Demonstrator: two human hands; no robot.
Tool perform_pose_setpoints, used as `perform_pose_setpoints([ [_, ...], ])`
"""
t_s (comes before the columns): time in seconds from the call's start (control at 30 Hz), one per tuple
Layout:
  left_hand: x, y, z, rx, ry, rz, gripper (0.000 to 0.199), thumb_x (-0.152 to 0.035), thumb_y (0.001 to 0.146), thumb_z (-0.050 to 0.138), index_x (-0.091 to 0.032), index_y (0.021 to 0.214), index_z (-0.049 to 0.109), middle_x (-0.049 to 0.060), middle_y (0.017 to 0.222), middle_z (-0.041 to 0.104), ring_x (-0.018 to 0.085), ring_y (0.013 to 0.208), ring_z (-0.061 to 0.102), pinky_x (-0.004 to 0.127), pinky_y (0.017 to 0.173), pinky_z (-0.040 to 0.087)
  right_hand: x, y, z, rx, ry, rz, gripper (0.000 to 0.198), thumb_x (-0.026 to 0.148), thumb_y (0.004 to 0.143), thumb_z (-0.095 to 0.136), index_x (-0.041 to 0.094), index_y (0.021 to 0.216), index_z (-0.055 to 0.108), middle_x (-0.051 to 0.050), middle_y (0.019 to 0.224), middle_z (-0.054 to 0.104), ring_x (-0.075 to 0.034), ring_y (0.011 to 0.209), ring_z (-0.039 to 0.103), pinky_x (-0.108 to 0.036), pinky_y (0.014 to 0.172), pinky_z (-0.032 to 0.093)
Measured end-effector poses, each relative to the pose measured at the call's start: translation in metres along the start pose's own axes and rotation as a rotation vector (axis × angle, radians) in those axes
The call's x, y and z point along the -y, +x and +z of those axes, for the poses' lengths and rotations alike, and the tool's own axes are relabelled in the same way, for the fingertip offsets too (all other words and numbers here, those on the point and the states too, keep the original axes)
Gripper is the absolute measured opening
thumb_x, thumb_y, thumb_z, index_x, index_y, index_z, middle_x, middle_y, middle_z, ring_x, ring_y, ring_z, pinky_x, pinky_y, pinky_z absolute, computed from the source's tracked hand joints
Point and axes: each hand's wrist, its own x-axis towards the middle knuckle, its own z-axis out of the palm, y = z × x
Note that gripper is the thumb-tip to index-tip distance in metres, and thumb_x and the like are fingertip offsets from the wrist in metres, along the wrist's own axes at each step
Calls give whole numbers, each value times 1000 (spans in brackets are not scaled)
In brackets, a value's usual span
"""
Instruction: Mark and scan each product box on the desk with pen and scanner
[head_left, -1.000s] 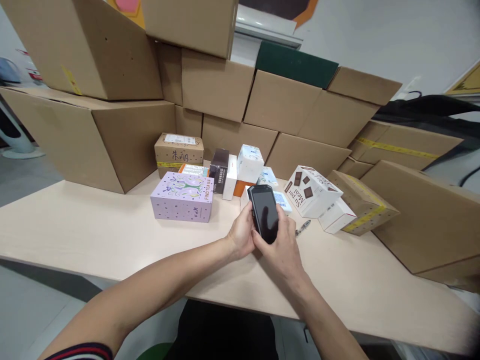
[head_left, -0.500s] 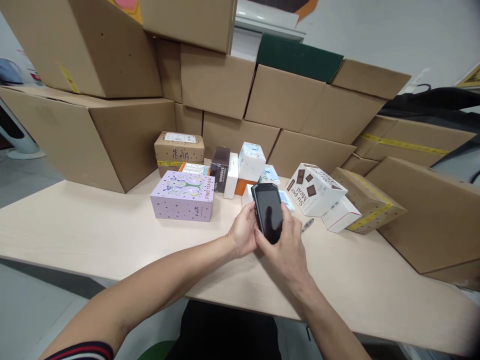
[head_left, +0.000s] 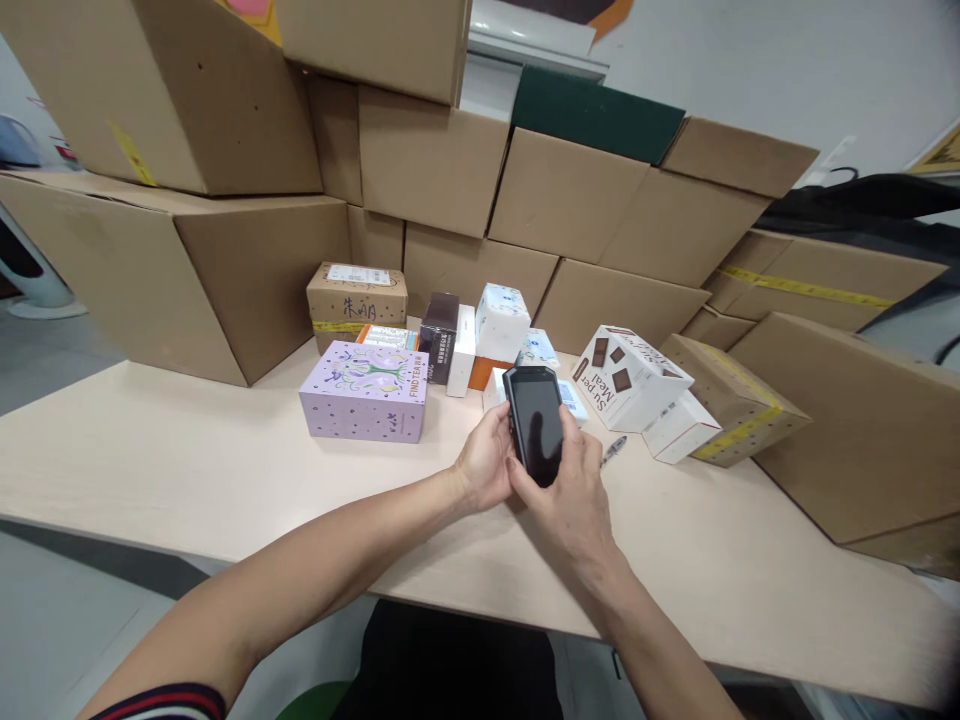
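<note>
A black, thick-cased smartphone point(head_left: 537, 425) is held above the table, its dark screen tilted toward me. My left hand point(head_left: 486, 462) is closed around its left edge, with the fingers mostly hidden behind it. On the other side, my right hand point(head_left: 568, 488) grips the right edge and lower corner, thumb near the bottom. Just beyond the phone lies a white box point(head_left: 571, 402), partly covered by it. A pen point(head_left: 613, 450) rests on the table to the right of my right hand.
A purple tea box point(head_left: 364, 392) stands left on the pale table point(head_left: 225, 470). Small boxes, including a dark one point(head_left: 439, 338), stand behind. A white "Super Meal" box point(head_left: 630, 378) leans at right. Large cardboard cartons point(head_left: 427, 160) wall off the back and sides.
</note>
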Motion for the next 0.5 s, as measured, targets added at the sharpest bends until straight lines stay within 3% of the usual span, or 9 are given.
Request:
perform_pose_setpoints([
  [0.5,4,-1,5,48,50,55,43,-39,100,38,-14,119,68,10,119,72,25,119,63,39,113,42,-3,3,-5,-89,100,-89,90,48,80,66,20,156,25,-20,143,47,-34,130,47,-53,102,45],
])
